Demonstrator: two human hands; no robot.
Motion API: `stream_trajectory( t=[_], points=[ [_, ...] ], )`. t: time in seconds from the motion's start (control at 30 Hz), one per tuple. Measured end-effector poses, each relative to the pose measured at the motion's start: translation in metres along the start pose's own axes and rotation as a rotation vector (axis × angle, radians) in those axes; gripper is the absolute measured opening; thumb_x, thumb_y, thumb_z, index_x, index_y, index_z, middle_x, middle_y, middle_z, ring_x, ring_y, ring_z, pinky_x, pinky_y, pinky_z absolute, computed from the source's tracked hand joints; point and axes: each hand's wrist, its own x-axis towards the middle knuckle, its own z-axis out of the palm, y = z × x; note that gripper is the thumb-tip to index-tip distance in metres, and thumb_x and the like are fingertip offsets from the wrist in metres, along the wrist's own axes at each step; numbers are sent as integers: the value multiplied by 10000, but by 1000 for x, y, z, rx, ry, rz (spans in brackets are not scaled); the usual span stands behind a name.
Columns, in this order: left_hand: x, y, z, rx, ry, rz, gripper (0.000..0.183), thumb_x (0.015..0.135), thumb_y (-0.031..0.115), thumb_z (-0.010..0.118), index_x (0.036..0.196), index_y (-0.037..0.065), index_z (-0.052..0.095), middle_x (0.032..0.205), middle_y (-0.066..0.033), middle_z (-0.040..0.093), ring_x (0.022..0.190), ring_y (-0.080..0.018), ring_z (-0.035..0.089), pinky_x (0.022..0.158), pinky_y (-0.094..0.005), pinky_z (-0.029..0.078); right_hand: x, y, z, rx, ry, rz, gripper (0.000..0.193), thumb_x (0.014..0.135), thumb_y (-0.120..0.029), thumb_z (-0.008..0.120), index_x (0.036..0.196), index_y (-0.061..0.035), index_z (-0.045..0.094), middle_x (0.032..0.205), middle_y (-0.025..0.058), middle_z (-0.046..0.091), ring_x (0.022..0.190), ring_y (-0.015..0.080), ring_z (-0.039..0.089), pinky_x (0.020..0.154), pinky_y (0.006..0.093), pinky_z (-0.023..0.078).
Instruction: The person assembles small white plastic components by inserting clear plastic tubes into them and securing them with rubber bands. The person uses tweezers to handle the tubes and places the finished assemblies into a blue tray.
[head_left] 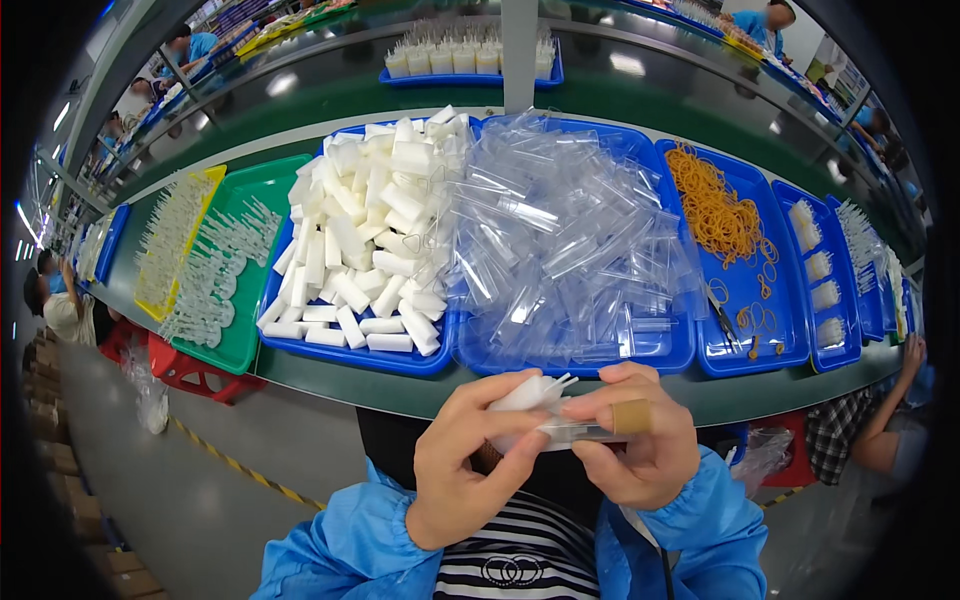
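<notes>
Close to my body, just off the table's near edge, both hands meet around a small white bundle. My left hand (458,462) is closed on a white piece (520,398), which resembles the blocks in the tray; thin white sticks poke out at its top. My right hand (645,450) pinches a clear plastic piece (574,432) against the same bundle, and a tan band wraps one of its fingers. Fingers hide how the parts join. Beyond my hands lie a blue tray of white foam-like blocks (345,235) and a blue tray of clear plastic sleeves (560,230).
Orange rubber bands (712,205) and dark tweezers or scissors (722,318) lie in a blue tray (775,335). Left are a green tray (243,345) and a yellow tray (155,305) with clear parts. A post (519,60) rises behind. Co-workers sit at both sides.
</notes>
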Motion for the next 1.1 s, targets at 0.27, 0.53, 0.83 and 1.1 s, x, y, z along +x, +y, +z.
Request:
stream_trajectory(
  t=[0.27, 0.53, 0.83, 1.1],
  points=[
    [2, 0, -4, 235, -26, 115, 364, 821, -16, 750, 1181, 19, 701, 1306, -237, 589, 1121, -325, 648, 930, -365, 528, 6, 3, -13, 251, -62, 269, 374, 852, -46, 727, 1191, -26, 569, 1096, 97, 707, 1012, 267, 676, 1063, 464, 398],
    [7, 7, -6, 96, -236, 49, 396, 878, -37, 682, 1270, -15, 632, 1458, -246, 427, 1263, -318, 551, 991, -375, 495, 12, 3, -32, -71, -109, 111, 328, 833, -94, 757, 1118, 12, 636, 1098, 120, 673, 1041, 288, 619, 915, 401, 470],
    [-12, -13, -5, -318, -132, -13, 331, 859, -94, 683, 1147, -53, 526, 1260, -198, 479, 1214, -308, 569, 982, -393, 568, -11, 7, -22, 257, -113, 317, 404, 803, -160, 823, 1092, -82, 551, 1066, 58, 698, 1218, 245, 604, 1182, 540, 174],
    [-3, -2, -6, -316, -187, -47, 468, 856, -45, 719, 1263, -15, 489, 1347, -205, 456, 1201, -271, 574, 884, -347, 580, -10, 9, -30, 212, -167, 289, 417, 788, -154, 830, 1113, -68, 584, 1153, 75, 684, 1304, 260, 530, 1177, 552, 193]
  ],
)
